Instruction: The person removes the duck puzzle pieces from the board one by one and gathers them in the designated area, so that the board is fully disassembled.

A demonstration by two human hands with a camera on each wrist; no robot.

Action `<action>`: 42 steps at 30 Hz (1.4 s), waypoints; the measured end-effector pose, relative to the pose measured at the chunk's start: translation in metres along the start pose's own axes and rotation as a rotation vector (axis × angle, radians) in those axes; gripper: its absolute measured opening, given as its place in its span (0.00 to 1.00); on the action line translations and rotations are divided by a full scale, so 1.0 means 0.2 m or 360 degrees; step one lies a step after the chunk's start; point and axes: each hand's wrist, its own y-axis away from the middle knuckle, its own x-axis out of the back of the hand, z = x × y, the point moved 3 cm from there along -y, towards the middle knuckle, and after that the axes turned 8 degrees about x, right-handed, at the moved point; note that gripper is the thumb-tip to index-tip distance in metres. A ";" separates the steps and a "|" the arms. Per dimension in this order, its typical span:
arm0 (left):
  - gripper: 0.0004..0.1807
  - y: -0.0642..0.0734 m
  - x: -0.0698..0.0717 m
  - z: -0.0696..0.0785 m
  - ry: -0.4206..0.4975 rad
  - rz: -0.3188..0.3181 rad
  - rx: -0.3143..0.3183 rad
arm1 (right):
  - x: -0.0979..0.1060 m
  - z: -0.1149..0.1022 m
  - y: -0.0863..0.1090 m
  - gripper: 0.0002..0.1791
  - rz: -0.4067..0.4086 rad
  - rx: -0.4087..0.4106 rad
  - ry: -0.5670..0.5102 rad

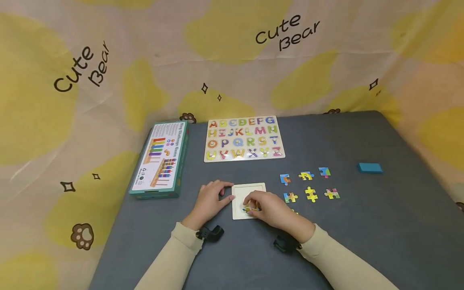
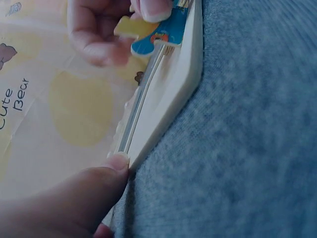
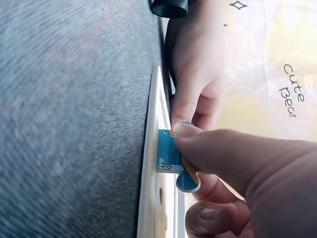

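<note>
A square, cream-coloured puzzle board with a raised rim lies flat on the table. My right hand pinches a blue and yellow jigsaw piece between thumb and fingers, over the lower part of the board. The piece is tilted, its blue side edge down close to the board surface in the right wrist view. At the board's left side, my left hand touches the rim with an extended index finger and thumb; the thumb presses the edge in the left wrist view.
Several loose jigsaw pieces lie right of the board, one partly hidden behind my right hand. A wooden alphabet board sits at the back, a green game box at the left, and a blue block at the far right.
</note>
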 end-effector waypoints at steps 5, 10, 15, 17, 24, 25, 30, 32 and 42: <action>0.20 0.00 0.01 0.02 0.0006 0.0006 -0.0016 | 0.07 -0.04 0.00 0.10 0.0074 0.0080 -0.0016; 0.21 0.00 0.01 0.02 0.0032 -0.0004 0.0008 | 0.22 -0.11 0.05 0.09 0.0169 0.0102 -0.0284; 0.21 0.02 0.01 0.00 0.0040 -0.0034 0.0019 | 0.37 -0.08 0.20 0.12 0.0205 -0.0047 -0.0434; 0.22 0.02 0.00 -0.01 0.0030 -0.0037 0.0033 | 0.43 -0.02 0.27 0.14 0.0237 -0.0125 -0.0381; 0.22 0.03 0.03 -0.05 0.0028 -0.0029 0.0081 | 0.54 0.18 0.53 0.19 0.0206 -0.0296 -0.0192; 0.22 0.03 0.03 -0.04 0.0031 -0.0032 0.0080 | 0.54 0.20 0.56 0.19 0.0194 -0.0312 -0.0179; 0.22 0.01 0.03 -0.04 0.0034 -0.0054 0.0073 | 0.48 0.26 0.67 0.18 0.0169 -0.0419 -0.0052; 0.22 0.01 0.03 -0.03 0.0031 -0.0063 0.0072 | 0.46 0.26 0.69 0.17 0.0172 -0.0468 0.0050; 0.22 0.00 0.01 -0.02 0.0027 -0.0072 0.0036 | 0.44 0.24 0.76 0.17 0.0240 -0.0616 0.0387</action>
